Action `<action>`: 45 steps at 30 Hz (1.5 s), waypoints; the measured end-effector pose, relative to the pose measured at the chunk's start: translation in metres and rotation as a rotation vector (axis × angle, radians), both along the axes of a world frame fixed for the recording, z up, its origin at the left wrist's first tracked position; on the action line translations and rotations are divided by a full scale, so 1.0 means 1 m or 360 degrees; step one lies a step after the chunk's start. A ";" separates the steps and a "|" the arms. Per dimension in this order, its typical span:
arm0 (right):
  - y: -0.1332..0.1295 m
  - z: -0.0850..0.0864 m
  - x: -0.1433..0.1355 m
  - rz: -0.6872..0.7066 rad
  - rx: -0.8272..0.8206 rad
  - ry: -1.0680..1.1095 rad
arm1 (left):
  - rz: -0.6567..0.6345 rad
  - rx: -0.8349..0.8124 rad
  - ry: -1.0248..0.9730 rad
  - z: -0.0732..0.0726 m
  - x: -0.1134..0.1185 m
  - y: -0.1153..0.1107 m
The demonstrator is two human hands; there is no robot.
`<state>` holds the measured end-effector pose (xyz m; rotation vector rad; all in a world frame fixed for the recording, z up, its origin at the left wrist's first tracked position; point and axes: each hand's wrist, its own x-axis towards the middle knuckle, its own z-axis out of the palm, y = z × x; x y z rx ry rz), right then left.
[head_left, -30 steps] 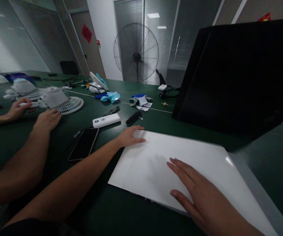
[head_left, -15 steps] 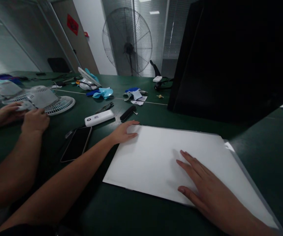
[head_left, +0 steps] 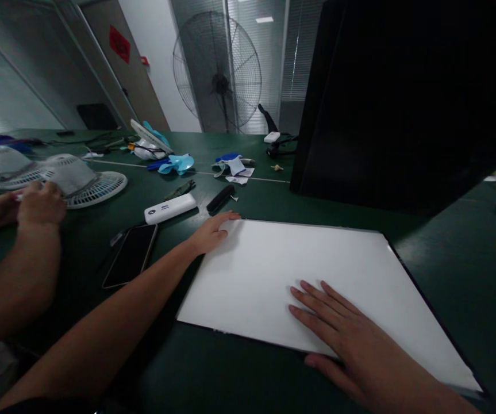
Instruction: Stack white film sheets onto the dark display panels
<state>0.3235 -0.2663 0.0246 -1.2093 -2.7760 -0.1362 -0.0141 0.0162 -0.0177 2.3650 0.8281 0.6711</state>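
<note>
Left hand (head_left: 211, 233): resting parted at the far-left corner, no pinch showing, likely anchoring!
Right hand (head_left: 351, 339): spread wide across the near edge, gripping nothing, perhaps steadying.
White board (head_left: 269, 264): flat on the surface (head_left: 230, 379).

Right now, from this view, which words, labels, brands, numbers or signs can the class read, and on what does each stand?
None can be read with certainty.
White device: dark marks, too small.
Red paper on the door: dark marking, too blurred.
White sheet: no text visible.
</note>
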 end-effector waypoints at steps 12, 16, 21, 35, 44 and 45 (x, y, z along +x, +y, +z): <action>-0.008 0.005 -0.020 0.0262 0.0539 0.0326 | 0.0062 0.0255 0.0171 0.009 0.014 -0.009; -0.014 0.016 -0.021 0.0446 0.0645 0.0175 | 0.0056 0.0207 0.0123 0.008 0.012 -0.008; -0.014 0.027 -0.021 0.0484 0.0706 0.0028 | 0.0008 0.0047 -0.0049 0.008 0.008 -0.005; -0.011 0.030 -0.001 0.0408 0.0744 0.0198 | 0.0048 -0.0444 -0.0347 0.019 0.006 -0.001; -0.003 0.042 0.020 0.0330 0.0821 0.0215 | -0.0408 -0.0238 0.0242 0.043 -0.016 -0.005; -0.003 0.044 0.021 0.0314 0.0835 0.0215 | -0.0412 -0.0195 0.0259 0.044 -0.016 -0.007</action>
